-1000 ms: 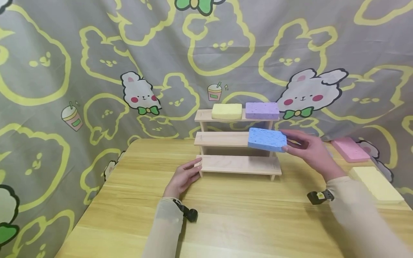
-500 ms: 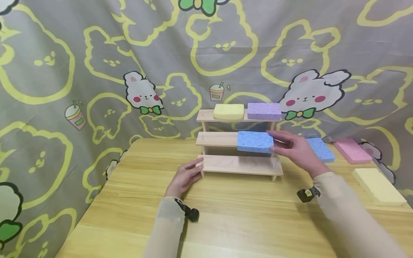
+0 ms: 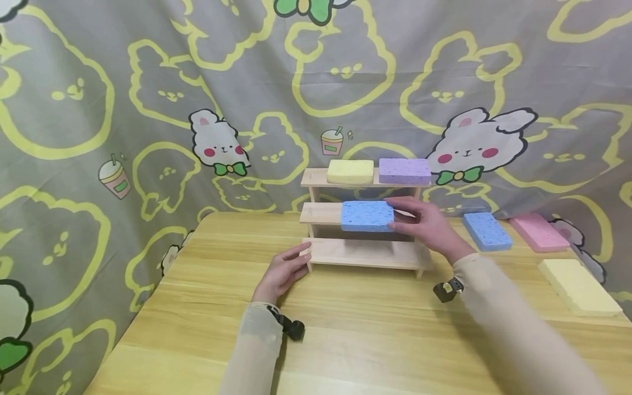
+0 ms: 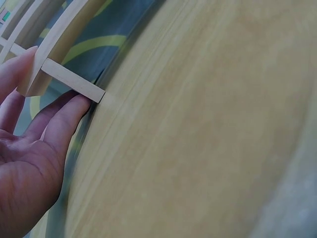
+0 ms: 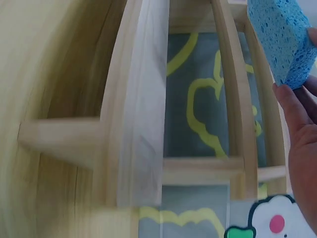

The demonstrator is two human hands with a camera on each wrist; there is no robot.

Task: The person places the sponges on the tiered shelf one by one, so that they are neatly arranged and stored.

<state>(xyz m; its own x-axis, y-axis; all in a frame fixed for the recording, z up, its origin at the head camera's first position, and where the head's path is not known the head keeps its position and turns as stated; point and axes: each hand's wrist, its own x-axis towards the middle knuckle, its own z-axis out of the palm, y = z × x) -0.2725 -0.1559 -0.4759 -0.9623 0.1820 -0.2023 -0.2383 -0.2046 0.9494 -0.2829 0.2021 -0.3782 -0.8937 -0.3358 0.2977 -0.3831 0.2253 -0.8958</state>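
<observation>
A blue sponge is pinched by its right end in my right hand, thumb in front and fingers behind. It is at the middle tier of a three-tier wooden display shelf; whether it touches the board I cannot tell. In the right wrist view, the speckled sponge shows at the upper right, with part of the hand below it. My left hand grips the left end of the lowest tier. The left wrist view has its fingers against the shelf's leg and board end.
On the top tier sit a yellow sponge and a purple sponge. To the right on the wooden table lie another blue sponge, a pink sponge and a pale yellow sponge. A patterned curtain hangs behind.
My right hand has carried the blue sponge leftward along the middle tier, uncovering the other blue sponge on the table. The left hand has stayed at the shelf's end.
</observation>
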